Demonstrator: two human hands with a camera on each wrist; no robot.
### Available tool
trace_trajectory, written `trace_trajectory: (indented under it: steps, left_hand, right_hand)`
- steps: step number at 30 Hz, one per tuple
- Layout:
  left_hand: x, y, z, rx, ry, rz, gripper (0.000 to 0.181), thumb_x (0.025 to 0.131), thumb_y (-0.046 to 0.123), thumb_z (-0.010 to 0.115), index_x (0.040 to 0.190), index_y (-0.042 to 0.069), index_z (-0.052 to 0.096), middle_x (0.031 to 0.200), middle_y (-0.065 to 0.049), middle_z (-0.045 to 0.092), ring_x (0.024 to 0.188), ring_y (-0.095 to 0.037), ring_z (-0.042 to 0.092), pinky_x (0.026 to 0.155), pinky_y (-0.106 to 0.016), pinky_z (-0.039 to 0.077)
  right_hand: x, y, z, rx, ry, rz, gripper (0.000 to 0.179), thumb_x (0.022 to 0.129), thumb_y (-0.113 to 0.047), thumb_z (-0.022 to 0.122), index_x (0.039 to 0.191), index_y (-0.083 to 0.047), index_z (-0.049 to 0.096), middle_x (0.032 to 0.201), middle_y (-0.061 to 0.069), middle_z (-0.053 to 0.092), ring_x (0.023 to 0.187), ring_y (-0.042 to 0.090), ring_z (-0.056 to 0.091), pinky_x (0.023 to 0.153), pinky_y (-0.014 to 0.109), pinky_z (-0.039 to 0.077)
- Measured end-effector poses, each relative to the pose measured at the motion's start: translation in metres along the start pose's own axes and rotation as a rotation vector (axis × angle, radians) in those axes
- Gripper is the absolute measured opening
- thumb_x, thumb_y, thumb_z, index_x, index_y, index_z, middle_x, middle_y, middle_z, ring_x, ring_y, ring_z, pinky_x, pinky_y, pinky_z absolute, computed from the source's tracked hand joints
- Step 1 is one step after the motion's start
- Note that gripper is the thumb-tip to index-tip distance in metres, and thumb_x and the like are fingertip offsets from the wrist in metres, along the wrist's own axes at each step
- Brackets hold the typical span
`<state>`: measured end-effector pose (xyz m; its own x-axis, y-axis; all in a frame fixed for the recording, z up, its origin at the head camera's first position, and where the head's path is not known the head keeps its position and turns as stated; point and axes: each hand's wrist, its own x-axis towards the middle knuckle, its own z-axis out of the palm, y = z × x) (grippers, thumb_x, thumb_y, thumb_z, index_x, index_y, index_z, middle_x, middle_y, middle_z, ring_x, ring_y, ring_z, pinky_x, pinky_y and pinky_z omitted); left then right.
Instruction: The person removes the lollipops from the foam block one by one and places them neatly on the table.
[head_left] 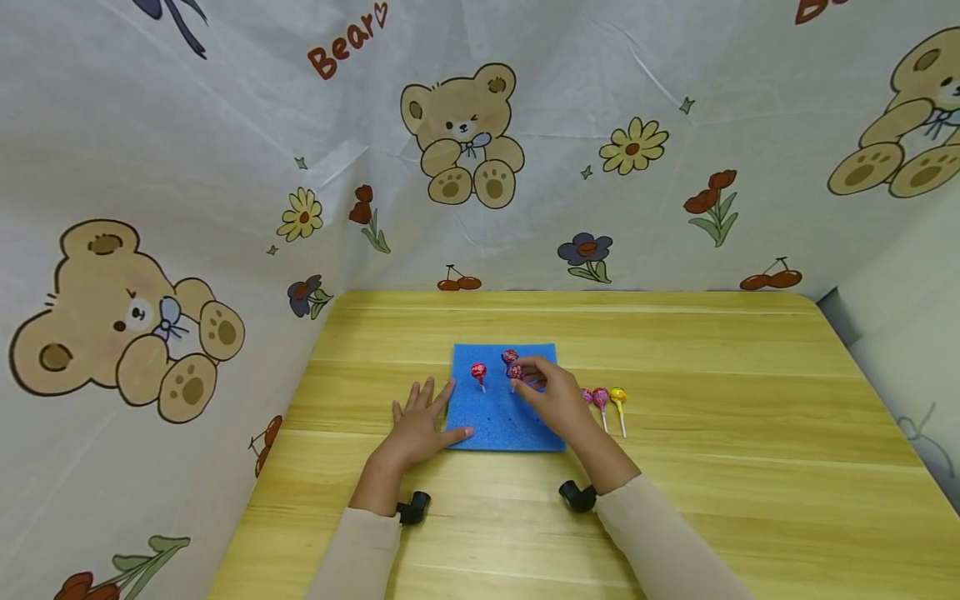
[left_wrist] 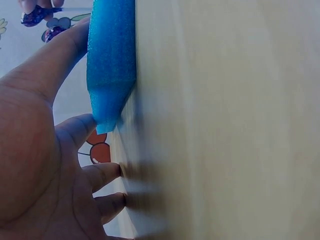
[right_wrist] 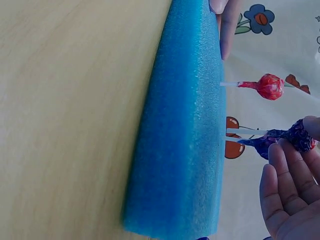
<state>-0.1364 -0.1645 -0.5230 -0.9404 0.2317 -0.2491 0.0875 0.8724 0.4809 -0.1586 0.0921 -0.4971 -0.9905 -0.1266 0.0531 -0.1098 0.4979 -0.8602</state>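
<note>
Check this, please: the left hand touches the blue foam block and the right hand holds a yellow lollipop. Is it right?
Only the colour is wrong: the lollipop in the right hand is dark purple, not yellow, as the right wrist view shows. The left hand does touch the blue foam block.

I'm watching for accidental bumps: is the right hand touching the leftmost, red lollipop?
Apart. The head view shows bare blue foam between the right hand and the red lollipop.
</note>
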Motion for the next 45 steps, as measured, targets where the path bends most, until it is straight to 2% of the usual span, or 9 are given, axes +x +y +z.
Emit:
trace_trajectory:
  steps: [13,26,30,37,45]
  left_hand:
    - [0.000,-0.001,0.000,-0.002,-0.006,0.002,0.095,0.088,0.065,0.066,0.163,0.030,0.021,0.171,-0.016,0.008,0.158,-0.043,-0.003,0.116,-0.077,-0.003]
    - [-0.001,-0.001,0.000,-0.018,-0.005,0.004,0.094,0.088,0.064,0.067,0.163,0.030,0.021,0.171,-0.016,0.007,0.158,-0.043,-0.003,0.117,-0.077,-0.003]
    - [0.000,-0.001,0.001,-0.022,-0.003,0.004,0.094,0.088,0.064,0.067,0.163,0.030,0.022,0.171,-0.016,0.007,0.158,-0.043,-0.003,0.116,-0.077,-0.003]
    - [0.000,-0.002,0.000,-0.018,-0.005,0.006,0.094,0.088,0.065,0.066,0.163,0.031,0.020,0.172,-0.015,0.007,0.158,-0.043,-0.003,0.116,-0.077,-0.004]
    - [0.000,-0.004,0.001,-0.017,-0.009,0.008,0.095,0.088,0.066,0.065,0.163,0.032,0.019,0.172,-0.014,0.005,0.158,-0.043,-0.005,0.117,-0.077,-0.005]
  right_hand:
    - [-0.003,0.003,-0.010,0.041,0.025,0.007,0.030,0.095,-0.021,0.073,0.124,-0.013,0.067,0.112,0.006,0.071,0.105,0.021,0.067,0.092,0.039,0.057]
    - [-0.014,0.011,-0.024,0.044,0.060,0.043,0.035,0.096,-0.027,0.071,0.128,-0.015,0.065,0.116,0.005,0.071,0.109,0.021,0.066,0.095,0.037,0.056]
    - [-0.018,0.014,-0.030,0.056,0.070,0.072,0.035,0.097,-0.029,0.069,0.130,-0.016,0.064,0.117,0.004,0.070,0.109,0.020,0.066,0.095,0.033,0.057]
    - [-0.025,0.021,-0.041,0.067,0.098,0.079,0.037,0.098,-0.031,0.068,0.131,-0.014,0.064,0.117,0.006,0.070,0.107,0.020,0.066,0.086,0.015,0.053]
    - [-0.031,0.030,-0.056,0.116,0.128,0.114,0.038,0.099,-0.033,0.066,0.132,-0.014,0.063,0.120,0.009,0.068,0.109,0.019,0.064,0.084,0.010,0.051]
